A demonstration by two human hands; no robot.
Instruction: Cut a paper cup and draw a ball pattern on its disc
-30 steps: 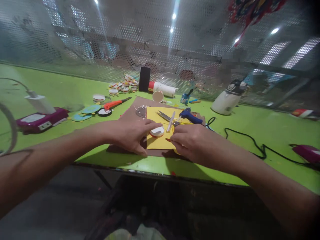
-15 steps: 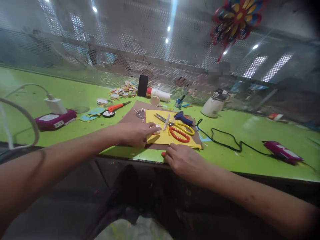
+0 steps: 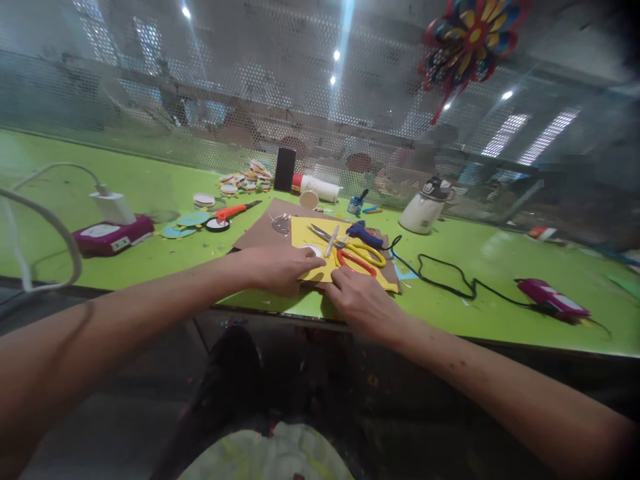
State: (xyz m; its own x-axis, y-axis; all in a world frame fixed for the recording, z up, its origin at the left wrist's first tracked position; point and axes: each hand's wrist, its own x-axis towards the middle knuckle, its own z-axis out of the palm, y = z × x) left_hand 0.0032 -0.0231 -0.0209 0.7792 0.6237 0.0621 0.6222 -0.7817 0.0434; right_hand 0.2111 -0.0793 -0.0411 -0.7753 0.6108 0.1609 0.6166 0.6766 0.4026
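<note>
My left hand (image 3: 280, 268) reaches over the near edge of a yellow sheet (image 3: 303, 230), fingers closed at a small white disc (image 3: 312, 249) that shows just behind them. Its thumb is hidden. Close by on the right, my right hand (image 3: 361, 299) has its fingers curled at the sheet's front edge; what they pinch is hidden. Lying on the sheet are large scissors with red and yellow handles (image 3: 367, 255), a whitish pen-like stick (image 3: 331, 241) and a blue glue gun (image 3: 365, 234). Brown cardboard (image 3: 255, 227) lies under the sheet.
Left stand a purple power block (image 3: 115, 235) with a white charger, orange-handled scissors (image 3: 231, 212) and blue discs (image 3: 177, 231). Behind are piled small discs (image 3: 247, 180), a dark phone-like slab (image 3: 285, 169), paper cups (image 3: 320, 189) and a kettle-like jug (image 3: 420, 210). A black cord (image 3: 445, 263) runs right.
My right hand has moved up and slightly left to the sheet's edge; the small red thing at its fingertips is now hidden. My left fingers have shifted right, in front of the white disc.
</note>
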